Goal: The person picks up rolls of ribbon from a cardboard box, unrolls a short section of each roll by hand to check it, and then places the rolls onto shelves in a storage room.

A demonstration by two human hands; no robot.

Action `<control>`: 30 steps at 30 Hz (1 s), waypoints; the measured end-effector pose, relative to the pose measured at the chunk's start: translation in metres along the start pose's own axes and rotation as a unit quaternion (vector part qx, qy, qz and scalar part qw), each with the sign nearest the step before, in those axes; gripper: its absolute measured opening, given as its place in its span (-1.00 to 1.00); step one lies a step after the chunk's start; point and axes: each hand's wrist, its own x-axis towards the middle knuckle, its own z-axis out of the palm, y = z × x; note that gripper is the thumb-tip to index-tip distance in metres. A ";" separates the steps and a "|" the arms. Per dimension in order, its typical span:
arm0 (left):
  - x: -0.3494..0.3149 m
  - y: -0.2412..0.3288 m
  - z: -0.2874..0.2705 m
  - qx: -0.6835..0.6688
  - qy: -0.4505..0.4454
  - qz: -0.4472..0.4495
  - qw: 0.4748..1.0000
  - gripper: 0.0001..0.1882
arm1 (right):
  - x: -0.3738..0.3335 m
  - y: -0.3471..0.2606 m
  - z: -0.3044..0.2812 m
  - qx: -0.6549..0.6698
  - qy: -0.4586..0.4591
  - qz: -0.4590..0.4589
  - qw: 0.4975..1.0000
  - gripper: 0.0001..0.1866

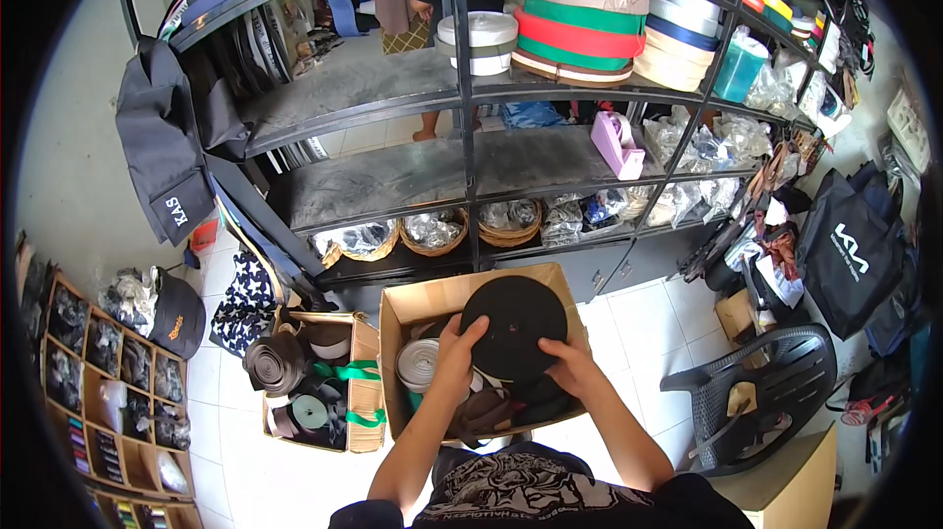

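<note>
The left hand and right hand, half-closed, grip a round, matte-black strap roll over a brown cardboard box.

Seeing open room on shelf left of purple tape holder. Seeing open floor between big box and black chair. Having wide black roll in way over big box. Having small box close on left.

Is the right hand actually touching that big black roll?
Touching. The head view shows it: the right hand's thumb lies over the face of the black roll, near its right edge.
</note>
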 end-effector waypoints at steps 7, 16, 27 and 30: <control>0.012 0.100 0.047 0.075 -0.121 0.013 0.990 -0.40 | 0.021 -0.091 0.058 -0.057 -0.089 -0.117 0.987 -0.51; 0.061 0.224 0.071 -0.016 -0.063 0.221 0.973 -0.50 | 0.059 -0.176 0.151 -0.076 -0.184 -0.196 0.960 -0.27; 0.249 0.383 0.096 0.015 -0.032 0.257 0.966 -0.65 | 0.065 -0.097 0.042 -0.120 -0.010 -0.109 0.987 -0.49; 0.281 0.389 0.140 0.047 0.018 0.268 0.962 -0.64 | 0.058 -0.080 0.024 -0.085 0.024 -0.121 0.989 -0.52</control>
